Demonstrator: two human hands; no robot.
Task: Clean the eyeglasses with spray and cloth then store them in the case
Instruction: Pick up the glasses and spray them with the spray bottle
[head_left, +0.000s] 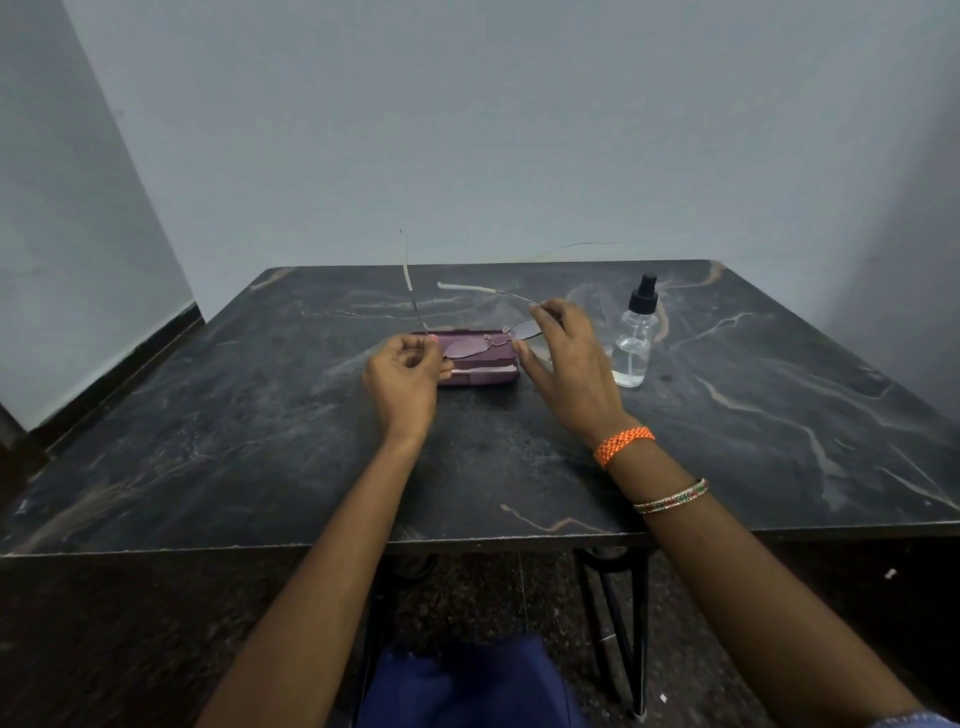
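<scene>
Pinching rimless eyeglasses (491, 344) at both hinges, left hand (402, 379) and right hand (566, 364) closed, spreading temples above open purple case (480, 375).

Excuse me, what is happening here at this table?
A person holds a pair of eyeglasses with both hands above an open purple case. The left hand pinches one temple near its hinge, and the right hand holds the other. Both temples are unfolded. A pale strip, maybe a cloth, lies in the case. A clear spray bottle stands untouched on the dark table, right of the case.
</scene>
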